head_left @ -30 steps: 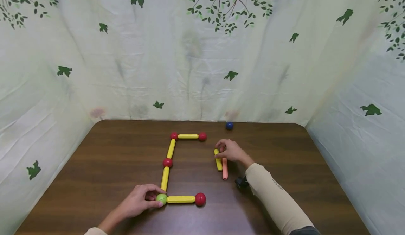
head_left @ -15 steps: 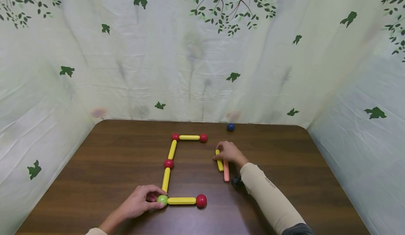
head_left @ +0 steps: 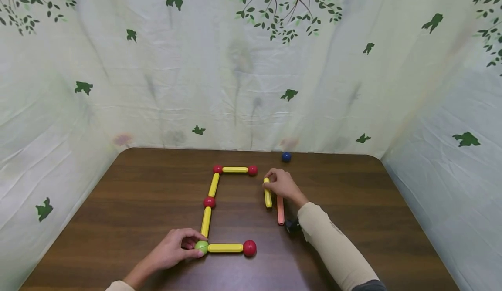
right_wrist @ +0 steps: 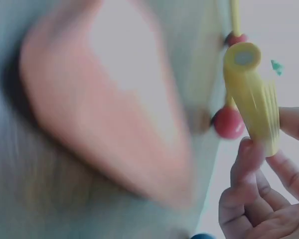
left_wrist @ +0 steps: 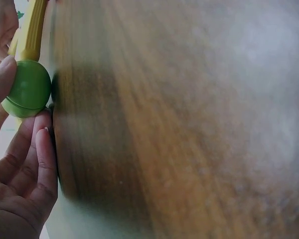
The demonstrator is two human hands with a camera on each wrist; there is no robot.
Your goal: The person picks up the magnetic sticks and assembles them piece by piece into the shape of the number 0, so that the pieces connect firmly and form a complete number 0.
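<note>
My left hand (head_left: 172, 249) holds a green ball (head_left: 201, 247) between thumb and fingers at the near corner of a ball-and-rod shape. Two yellow rods meet at that ball: one (head_left: 225, 248) runs right to a red ball (head_left: 249, 248), the other (head_left: 205, 222) runs away to a second red ball (head_left: 209, 201). In the right wrist view, thumb and fingers of my right hand (right_wrist: 269, 199) pinch a loose yellow rod (right_wrist: 251, 99) by one end; a grey disc shows in its other end. Beside it on the table lies a pink rod (head_left: 280, 211).
Farther back, another yellow rod (head_left: 213, 185) leads to a red ball (head_left: 217, 169), then a top rod (head_left: 235, 170) to a red ball (head_left: 252, 170). A blue ball (head_left: 286, 157) sits at the table's far edge. Patterned cloth (head_left: 251, 64) hangs behind.
My right hand has lifted the yellow rod away from the pink rod, up and to the left. The left hand stays on the green ball.
</note>
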